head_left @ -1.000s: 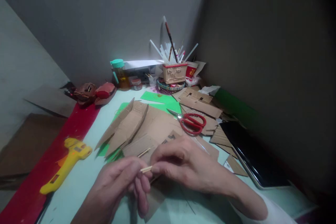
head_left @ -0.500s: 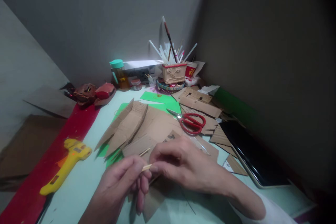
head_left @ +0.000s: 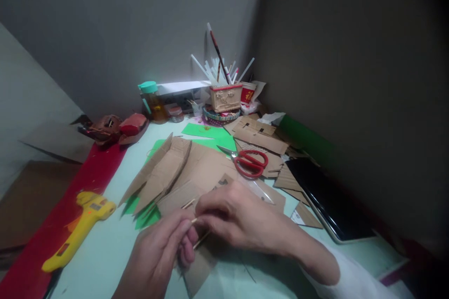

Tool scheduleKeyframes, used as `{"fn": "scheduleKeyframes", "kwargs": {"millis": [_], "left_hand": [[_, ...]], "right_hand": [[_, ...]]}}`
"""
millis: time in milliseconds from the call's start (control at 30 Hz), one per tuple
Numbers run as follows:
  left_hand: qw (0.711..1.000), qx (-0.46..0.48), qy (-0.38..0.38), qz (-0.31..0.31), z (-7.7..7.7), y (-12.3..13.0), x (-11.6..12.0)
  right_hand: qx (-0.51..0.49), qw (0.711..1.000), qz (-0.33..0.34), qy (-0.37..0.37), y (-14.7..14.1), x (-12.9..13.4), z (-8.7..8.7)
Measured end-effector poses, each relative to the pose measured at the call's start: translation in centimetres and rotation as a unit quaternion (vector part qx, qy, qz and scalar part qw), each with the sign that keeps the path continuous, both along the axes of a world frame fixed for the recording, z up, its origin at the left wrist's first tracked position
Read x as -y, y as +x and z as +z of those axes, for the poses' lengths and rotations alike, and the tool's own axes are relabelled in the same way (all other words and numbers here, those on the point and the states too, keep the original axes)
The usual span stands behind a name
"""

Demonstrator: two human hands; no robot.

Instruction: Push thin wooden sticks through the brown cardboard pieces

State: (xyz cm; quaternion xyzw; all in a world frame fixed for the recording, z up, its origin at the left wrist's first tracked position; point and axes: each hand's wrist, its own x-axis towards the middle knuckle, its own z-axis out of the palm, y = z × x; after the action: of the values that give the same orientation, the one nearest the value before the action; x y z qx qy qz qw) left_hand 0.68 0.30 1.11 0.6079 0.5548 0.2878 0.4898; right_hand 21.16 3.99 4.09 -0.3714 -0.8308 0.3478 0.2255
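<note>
Between the fingertips of my left hand (head_left: 159,243) and my right hand (head_left: 242,215) is a short, thin wooden stick (head_left: 194,220). My left thumb and fingers are closed on one end, and my right thumb and forefinger pinch the other. Another thin stick (head_left: 188,203) pokes out just above my left hand; what holds it is hidden. Beneath my hands lies a piece of cardboard (head_left: 199,268). Just beyond them a folded cardboard shape (head_left: 163,168) with raised sides rests on flat cardboard (head_left: 208,161).
Red-handled scissors (head_left: 250,164) lie on the cardboard beyond my right hand. A yellow glue gun (head_left: 79,229) is at left, a black tablet (head_left: 328,201) at right. Farther back stand a pen box (head_left: 226,98), a lidded bottle (head_left: 154,103) and cardboard scraps (head_left: 261,135).
The whole scene sits slightly farther left as the view has turned right. Both hands have drawn a little closer, and less of the pinched stick shows between them.
</note>
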Motion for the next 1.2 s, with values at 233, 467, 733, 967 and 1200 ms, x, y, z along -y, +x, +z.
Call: {"fn": "scheduleKeyframes", "kwargs": {"millis": [233,467,733,967,1200], "left_hand": [[0.977,-0.117,0.164,-0.076,-1.8,-0.9,-0.5],[0.897,-0.228,0.366,-0.099,-2.1,-1.5,-0.6],[0.838,-0.268,0.468,-0.076,-1.5,-1.4,-0.5],[0.835,-0.286,0.463,-0.078,-1.8,-1.3,-0.6],[0.827,-0.285,0.473,-0.101,-1.5,-1.1,-1.0]], "right_hand": [[0.017,1.0,0.006,0.009,-0.4,0.1,-0.4],[0.033,0.999,-0.017,0.008,-0.6,0.4,-0.2],[0.067,0.997,-0.033,0.018,-0.8,0.5,0.6],[0.093,0.994,-0.037,0.042,-0.9,0.5,0.2],[0.103,0.992,-0.043,0.059,-1.0,0.6,0.0]]}}
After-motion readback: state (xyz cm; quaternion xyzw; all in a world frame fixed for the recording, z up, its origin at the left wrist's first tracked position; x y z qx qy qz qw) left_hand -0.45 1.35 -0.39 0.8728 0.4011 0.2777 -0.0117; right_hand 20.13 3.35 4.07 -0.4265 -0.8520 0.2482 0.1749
